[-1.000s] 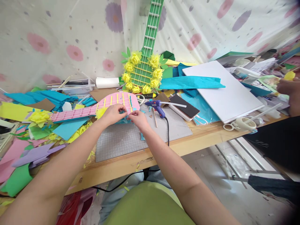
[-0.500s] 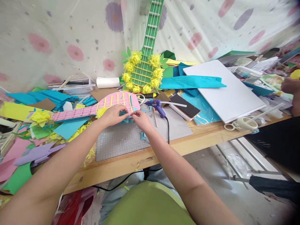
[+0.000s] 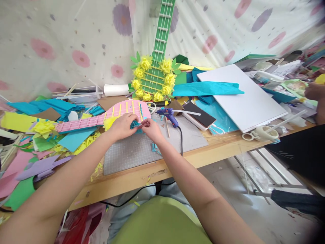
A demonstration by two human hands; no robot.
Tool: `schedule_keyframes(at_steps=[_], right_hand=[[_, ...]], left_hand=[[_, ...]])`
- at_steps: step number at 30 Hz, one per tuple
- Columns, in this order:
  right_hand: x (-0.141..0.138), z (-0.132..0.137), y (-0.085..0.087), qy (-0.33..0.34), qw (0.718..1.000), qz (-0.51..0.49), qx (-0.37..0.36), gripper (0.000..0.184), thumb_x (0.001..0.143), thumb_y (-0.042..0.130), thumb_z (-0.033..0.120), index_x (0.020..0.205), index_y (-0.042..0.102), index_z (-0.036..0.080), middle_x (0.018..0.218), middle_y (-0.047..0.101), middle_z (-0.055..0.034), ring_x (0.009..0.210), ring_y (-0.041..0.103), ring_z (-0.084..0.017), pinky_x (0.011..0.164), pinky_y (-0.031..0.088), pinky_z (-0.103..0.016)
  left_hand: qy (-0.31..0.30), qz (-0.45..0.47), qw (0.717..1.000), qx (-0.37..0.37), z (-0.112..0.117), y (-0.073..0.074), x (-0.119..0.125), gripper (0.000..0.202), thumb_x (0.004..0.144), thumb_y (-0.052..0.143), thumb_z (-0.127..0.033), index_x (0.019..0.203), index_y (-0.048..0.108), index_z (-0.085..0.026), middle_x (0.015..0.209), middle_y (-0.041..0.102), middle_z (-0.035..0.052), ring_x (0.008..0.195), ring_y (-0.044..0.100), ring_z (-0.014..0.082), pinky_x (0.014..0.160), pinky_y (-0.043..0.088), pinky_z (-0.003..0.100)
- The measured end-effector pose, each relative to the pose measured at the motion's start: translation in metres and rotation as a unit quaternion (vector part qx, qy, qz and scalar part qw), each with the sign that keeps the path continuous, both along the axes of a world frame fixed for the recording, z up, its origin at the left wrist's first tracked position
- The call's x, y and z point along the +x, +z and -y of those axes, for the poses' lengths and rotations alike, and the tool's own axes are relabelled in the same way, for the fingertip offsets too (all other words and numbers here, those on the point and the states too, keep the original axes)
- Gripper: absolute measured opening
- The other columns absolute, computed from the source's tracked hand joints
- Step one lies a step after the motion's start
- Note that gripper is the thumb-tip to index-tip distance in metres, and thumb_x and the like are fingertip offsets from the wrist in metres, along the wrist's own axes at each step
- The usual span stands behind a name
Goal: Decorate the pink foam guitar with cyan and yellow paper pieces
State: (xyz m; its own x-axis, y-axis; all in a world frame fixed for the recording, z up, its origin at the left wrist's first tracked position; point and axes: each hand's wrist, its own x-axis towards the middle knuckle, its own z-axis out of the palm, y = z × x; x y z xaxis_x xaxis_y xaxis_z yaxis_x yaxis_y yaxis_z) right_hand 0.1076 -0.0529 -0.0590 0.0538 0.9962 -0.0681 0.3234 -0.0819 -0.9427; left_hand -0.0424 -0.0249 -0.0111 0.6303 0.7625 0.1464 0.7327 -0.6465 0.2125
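Note:
My left hand (image 3: 124, 126) is closed round a small, gathered piece of blue crepe paper (image 3: 134, 124). My right hand (image 3: 151, 130) pinches the right side of the same piece, fingertips close to those of the left. Its exact shape is partly hidden by my fingers. Just behind both hands lies a pink paper guitar (image 3: 124, 105) with yellow strips, a blue twisted strip and a yellow paper flower (image 3: 109, 123) on it. The grey cutting mat (image 3: 132, 156) is under my hands. Right of them rests a purple glue gun (image 3: 169, 116) with a glue stick in its back.
A green paper guitar (image 3: 155, 79) ringed with yellow flowers leans on the curtain. A phone (image 3: 199, 113), a white board (image 3: 243, 101) and tape rolls (image 3: 266, 133) lie to the right. Paper scraps (image 3: 48, 166) cover the left. Another person's hand (image 3: 315, 91) shows at far right.
My fingers have shifted slightly on the blue crepe paper, and more of it shows by my left fingers. The view has moved a little; everything else stays put.

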Motion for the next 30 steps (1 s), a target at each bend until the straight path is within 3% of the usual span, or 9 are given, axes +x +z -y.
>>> schedule_keyframes(at_steps=[12, 24, 30], right_hand=[[-0.011, 0.010, 0.005, 0.007, 0.986, 0.132, 0.101, 0.029, 0.071, 0.051, 0.011, 0.095, 0.046, 0.025, 0.089, 0.070, 0.0009, 0.085, 0.062, -0.017, 0.079, 0.047, -0.034], [-0.018, 0.003, 0.000, -0.011, 0.987, 0.122, 0.103, 0.038, 0.069, 0.051, 0.009, 0.102, 0.043, 0.023, 0.087, 0.067, -0.0004, 0.082, 0.062, -0.018, 0.076, 0.046, -0.035], [-0.009, -0.003, 0.003, -0.013, 0.998, 0.001, 0.069, 0.042, 0.063, 0.058, 0.012, 0.101, 0.043, 0.023, 0.085, 0.064, 0.0021, 0.072, 0.061, -0.013, 0.074, 0.048, -0.032]], left_hand=[[0.025, 0.097, 0.993, -0.068, -0.008, -0.005, -0.009, 0.019, 0.071, 0.053, -0.029, 0.088, 0.056, -0.020, 0.095, 0.063, 0.0036, 0.091, 0.058, 0.0198, 0.077, 0.045, 0.031], [0.023, 0.121, 0.988, -0.094, -0.008, -0.005, -0.013, 0.021, 0.070, 0.053, -0.027, 0.088, 0.059, -0.020, 0.096, 0.064, 0.0028, 0.089, 0.060, 0.0184, 0.081, 0.047, 0.031], [0.010, 0.123, 0.991, -0.057, -0.008, 0.000, -0.013, 0.023, 0.069, 0.054, -0.027, 0.090, 0.058, -0.020, 0.100, 0.063, 0.0044, 0.097, 0.057, 0.0211, 0.088, 0.045, 0.035]])
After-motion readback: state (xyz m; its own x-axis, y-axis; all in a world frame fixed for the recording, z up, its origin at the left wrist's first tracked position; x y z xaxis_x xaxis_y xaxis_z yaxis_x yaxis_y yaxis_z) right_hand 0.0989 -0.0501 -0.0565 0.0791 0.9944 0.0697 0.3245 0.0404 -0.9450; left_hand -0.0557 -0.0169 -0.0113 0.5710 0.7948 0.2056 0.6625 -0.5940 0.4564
